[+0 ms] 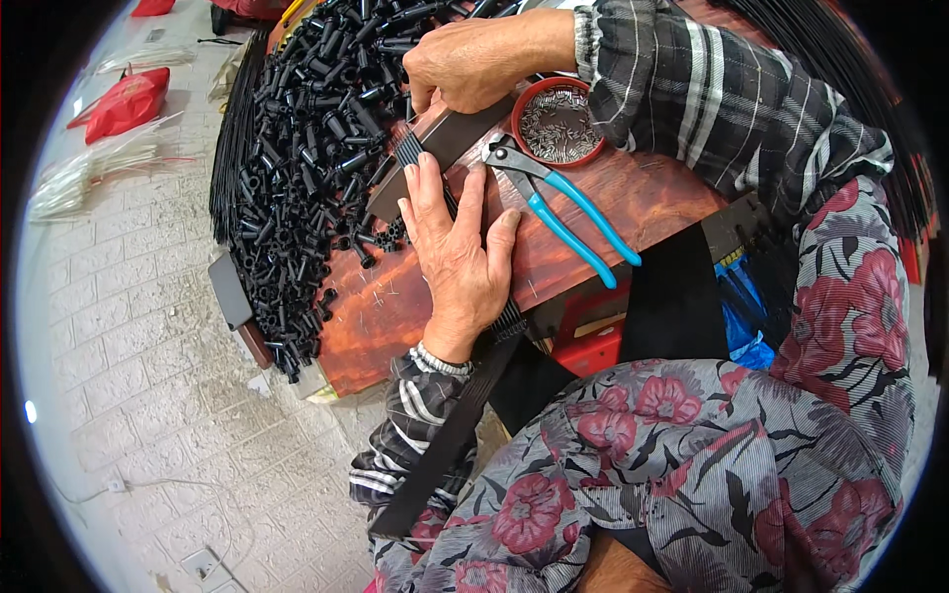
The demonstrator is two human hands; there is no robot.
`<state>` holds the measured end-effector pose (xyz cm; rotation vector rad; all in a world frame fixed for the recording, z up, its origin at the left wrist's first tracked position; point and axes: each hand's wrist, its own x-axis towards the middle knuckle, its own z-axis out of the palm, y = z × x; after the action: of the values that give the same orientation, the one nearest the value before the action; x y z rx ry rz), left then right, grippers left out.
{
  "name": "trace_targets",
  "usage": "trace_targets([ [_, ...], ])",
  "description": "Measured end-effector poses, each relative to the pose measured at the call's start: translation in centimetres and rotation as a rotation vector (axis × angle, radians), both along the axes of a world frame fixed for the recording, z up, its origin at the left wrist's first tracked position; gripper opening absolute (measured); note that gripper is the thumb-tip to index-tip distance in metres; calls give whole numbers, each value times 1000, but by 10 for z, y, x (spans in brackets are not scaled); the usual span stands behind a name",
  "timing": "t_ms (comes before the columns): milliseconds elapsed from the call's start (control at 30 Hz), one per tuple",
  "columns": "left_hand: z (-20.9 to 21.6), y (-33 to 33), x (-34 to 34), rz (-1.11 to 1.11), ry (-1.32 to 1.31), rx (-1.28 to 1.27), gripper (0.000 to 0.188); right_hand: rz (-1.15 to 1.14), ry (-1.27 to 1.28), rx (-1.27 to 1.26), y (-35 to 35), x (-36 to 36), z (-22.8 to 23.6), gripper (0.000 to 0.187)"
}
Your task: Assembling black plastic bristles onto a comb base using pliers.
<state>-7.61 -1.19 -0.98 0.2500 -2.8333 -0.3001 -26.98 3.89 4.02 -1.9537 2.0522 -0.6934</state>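
My left hand (460, 257) lies with its fingers stretched out over a bundle of thin black rods (408, 150), pressing on it at the table. The rods pass under the palm and show again by the wrist. Beyond it, my right hand (479, 64) is closed with its fingers curled down, above a dark brown bar (450, 138); what its fingertips hold, if anything, is hidden. Pliers with blue handles (573, 217) rest to the right of my left hand. Behind their jaws stands a round red bowl (518, 117) of small metal pins (560, 127).
A large heap of black tubular plastic parts (306, 148) covers the left of the reddish wooden table (371, 346). Long black rods (232, 148) lie along its left side. Red bags (124, 104) and pale strands (89, 173) sit on the tiled floor (129, 326).
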Motion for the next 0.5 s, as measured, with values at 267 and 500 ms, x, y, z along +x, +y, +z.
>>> trace_targets([
  [267, 4, -1, 1, 12, -5, -7, 45, 3, -55, 68, -2, 4, 9, 18],
  [500, 3, -2, 4, 15, 6, -3, 44, 124, 82, -61, -13, -38, 36, 25],
])
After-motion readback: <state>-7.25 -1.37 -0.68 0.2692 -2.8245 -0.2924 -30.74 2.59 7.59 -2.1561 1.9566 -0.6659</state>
